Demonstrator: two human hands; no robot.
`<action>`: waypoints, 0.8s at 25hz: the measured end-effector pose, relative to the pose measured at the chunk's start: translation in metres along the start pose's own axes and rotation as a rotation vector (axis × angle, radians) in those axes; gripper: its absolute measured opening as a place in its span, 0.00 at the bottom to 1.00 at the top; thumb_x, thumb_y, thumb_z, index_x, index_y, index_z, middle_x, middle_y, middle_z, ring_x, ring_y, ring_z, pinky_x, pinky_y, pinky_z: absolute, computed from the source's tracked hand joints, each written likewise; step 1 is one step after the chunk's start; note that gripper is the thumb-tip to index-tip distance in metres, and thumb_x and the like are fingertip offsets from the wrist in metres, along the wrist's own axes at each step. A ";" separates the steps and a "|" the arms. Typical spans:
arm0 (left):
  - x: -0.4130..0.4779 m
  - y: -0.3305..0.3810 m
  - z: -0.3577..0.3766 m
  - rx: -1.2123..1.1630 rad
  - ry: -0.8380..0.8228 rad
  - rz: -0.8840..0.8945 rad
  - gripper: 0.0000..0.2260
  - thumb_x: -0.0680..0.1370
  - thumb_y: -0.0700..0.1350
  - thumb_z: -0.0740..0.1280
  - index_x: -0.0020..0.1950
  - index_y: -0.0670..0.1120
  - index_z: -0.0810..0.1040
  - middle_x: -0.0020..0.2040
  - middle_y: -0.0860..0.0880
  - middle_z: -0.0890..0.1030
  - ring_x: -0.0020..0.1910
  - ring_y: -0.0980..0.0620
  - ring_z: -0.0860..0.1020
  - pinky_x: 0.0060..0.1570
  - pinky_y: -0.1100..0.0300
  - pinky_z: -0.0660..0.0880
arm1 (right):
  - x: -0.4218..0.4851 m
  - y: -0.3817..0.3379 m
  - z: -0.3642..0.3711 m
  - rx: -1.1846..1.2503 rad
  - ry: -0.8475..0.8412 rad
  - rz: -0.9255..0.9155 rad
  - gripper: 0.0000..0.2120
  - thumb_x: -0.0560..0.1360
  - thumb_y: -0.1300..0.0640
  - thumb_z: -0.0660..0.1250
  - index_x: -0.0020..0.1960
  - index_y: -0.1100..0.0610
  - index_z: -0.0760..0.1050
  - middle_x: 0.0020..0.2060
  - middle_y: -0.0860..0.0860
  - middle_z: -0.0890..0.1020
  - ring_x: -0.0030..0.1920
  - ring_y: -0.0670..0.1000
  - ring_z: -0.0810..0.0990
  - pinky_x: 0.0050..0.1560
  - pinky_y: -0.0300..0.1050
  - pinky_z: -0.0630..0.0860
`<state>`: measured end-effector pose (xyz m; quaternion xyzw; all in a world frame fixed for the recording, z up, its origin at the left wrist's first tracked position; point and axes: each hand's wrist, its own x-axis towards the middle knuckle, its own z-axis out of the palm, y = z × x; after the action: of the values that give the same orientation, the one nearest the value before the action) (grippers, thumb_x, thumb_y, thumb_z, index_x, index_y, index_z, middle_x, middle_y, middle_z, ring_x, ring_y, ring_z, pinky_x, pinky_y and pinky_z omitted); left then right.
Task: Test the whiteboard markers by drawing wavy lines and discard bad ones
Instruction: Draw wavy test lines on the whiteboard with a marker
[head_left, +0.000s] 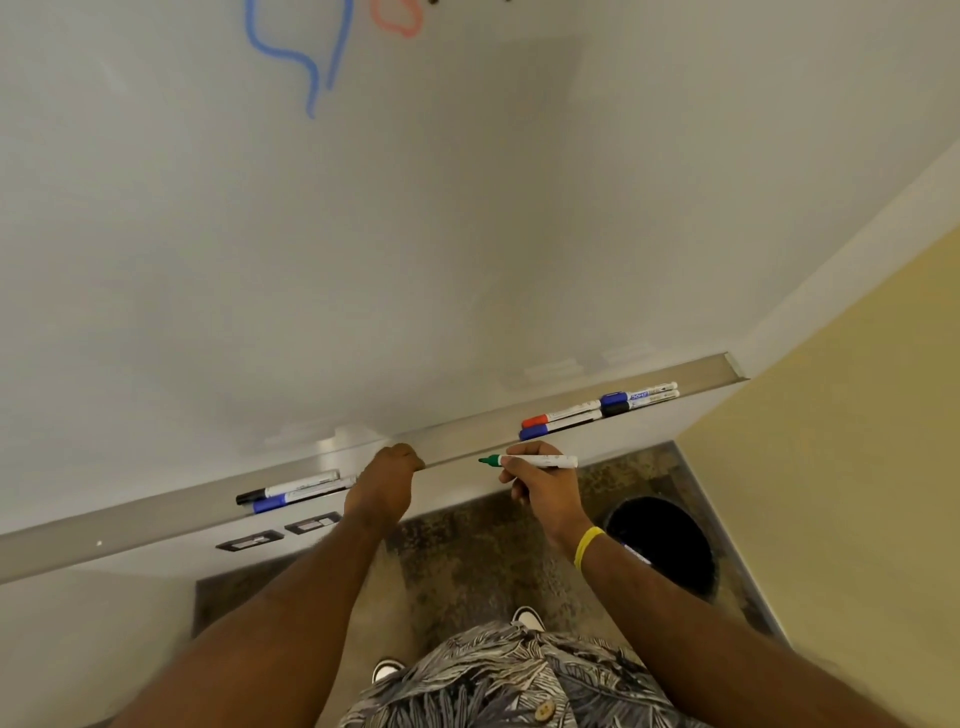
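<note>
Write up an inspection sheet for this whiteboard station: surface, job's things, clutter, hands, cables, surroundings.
Surface: whiteboard carries a blue wavy line and a red wavy line near the top; tray runs along its lower edge.
Job's things: green marker, uncapped, tip pointing left; two markers lie on the tray's left part, four markers on its right; black bin on the floor at the right.
Clutter: nothing seen.
Hands: right hand pinches the green marker in front of the tray; left hand has fingers curled at the tray's front edge, contents hidden.
Cables: nothing seen; wall sockets sit under the tray.
Surroundings: yellow wall at the right, speckled floor.
</note>
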<state>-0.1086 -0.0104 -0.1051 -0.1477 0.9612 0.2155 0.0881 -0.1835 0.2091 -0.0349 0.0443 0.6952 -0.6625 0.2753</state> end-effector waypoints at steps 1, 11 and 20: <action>0.003 -0.001 -0.002 -0.015 0.000 -0.015 0.18 0.77 0.30 0.61 0.61 0.45 0.80 0.60 0.47 0.78 0.60 0.48 0.75 0.61 0.58 0.71 | -0.001 -0.002 -0.001 0.005 0.000 -0.009 0.02 0.77 0.63 0.69 0.49 0.60 0.79 0.38 0.58 0.83 0.31 0.49 0.77 0.31 0.37 0.74; -0.025 0.027 -0.038 -0.481 0.152 -0.039 0.12 0.75 0.39 0.73 0.58 0.46 0.82 0.52 0.52 0.82 0.45 0.57 0.81 0.48 0.73 0.73 | -0.007 -0.013 -0.011 0.033 0.000 -0.064 0.05 0.77 0.62 0.69 0.51 0.62 0.79 0.38 0.57 0.83 0.33 0.51 0.77 0.32 0.39 0.75; -0.066 0.056 -0.045 -0.607 0.200 -0.041 0.14 0.74 0.40 0.74 0.60 0.46 0.81 0.51 0.56 0.81 0.47 0.64 0.80 0.49 0.78 0.73 | -0.021 -0.007 0.008 0.001 -0.070 -0.050 0.06 0.77 0.59 0.69 0.49 0.62 0.81 0.36 0.56 0.83 0.32 0.51 0.77 0.34 0.41 0.76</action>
<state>-0.0691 0.0348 -0.0276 -0.2068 0.8537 0.4752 -0.0505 -0.1665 0.2071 -0.0193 0.0038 0.6856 -0.6707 0.2830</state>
